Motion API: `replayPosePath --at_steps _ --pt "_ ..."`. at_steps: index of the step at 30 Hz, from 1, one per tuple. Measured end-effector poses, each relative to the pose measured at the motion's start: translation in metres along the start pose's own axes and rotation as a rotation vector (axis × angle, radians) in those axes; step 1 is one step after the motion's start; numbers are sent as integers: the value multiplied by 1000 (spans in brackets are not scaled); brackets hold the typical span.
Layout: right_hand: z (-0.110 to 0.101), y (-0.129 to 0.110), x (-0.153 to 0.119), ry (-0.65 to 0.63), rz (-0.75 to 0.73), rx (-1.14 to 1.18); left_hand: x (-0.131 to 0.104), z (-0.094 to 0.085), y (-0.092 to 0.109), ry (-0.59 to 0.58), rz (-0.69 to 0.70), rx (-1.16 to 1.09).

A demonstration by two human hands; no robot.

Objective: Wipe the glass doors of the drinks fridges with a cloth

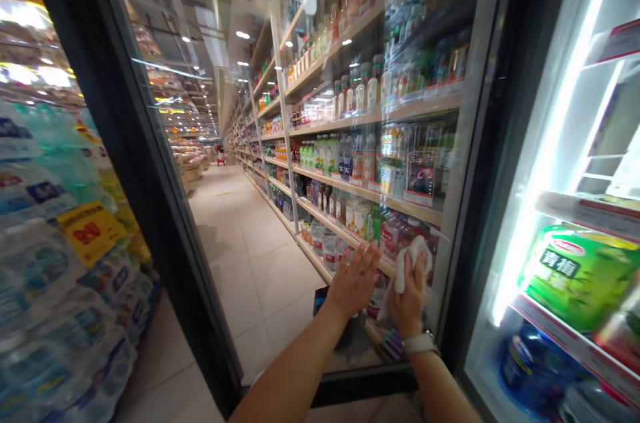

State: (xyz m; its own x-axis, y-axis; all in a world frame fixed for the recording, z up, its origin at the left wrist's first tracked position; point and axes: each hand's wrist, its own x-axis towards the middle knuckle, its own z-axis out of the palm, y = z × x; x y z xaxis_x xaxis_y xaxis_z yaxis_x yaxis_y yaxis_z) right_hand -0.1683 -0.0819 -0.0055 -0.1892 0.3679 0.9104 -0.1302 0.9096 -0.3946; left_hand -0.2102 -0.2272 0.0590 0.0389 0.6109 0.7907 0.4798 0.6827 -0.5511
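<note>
A black-framed glass door (240, 243) of a lit cooler stands swung out in front of me. Flat against the lower part of its pane rests my left hand (354, 280), fingers stretched out and holding nothing. To its right, my right hand (407, 300) grips a crumpled white cloth (415, 260) and presses it to the glass near the hinge-side frame. A pale band (421, 343) circles my right wrist. Through the pane, shelves of bottled drinks (350, 156) are visible.
At right, the lit cooler holds a green-labelled bottle (575, 276) and blue bottles (530, 360). Shrink-wrapped water packs (55, 316) with a yellow price sign (91, 233) are stacked at left. Beyond the glass runs a tiled aisle (225, 223), with a dark object (321, 302) on its floor.
</note>
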Motion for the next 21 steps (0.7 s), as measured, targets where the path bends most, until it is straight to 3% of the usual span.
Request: replayPosePath --at_steps 3,6,10,15,18,21 --pt "-14 23 17 138 199 -27 2 -2 0 0 2 -7" --pt "-16 26 23 196 245 -24 2 -2 0 -4 1 2" --pt "2 -6 7 128 150 -10 0 0 -1 -36 0 10" --pt "19 -42 -20 -37 -102 48 -5 2 -3 -85 39 10" --pt "15 -33 -20 -82 -195 32 -5 2 -3 -66 36 -5" --pt "4 -10 -11 -138 -234 13 -2 1 -1 -32 19 -5"
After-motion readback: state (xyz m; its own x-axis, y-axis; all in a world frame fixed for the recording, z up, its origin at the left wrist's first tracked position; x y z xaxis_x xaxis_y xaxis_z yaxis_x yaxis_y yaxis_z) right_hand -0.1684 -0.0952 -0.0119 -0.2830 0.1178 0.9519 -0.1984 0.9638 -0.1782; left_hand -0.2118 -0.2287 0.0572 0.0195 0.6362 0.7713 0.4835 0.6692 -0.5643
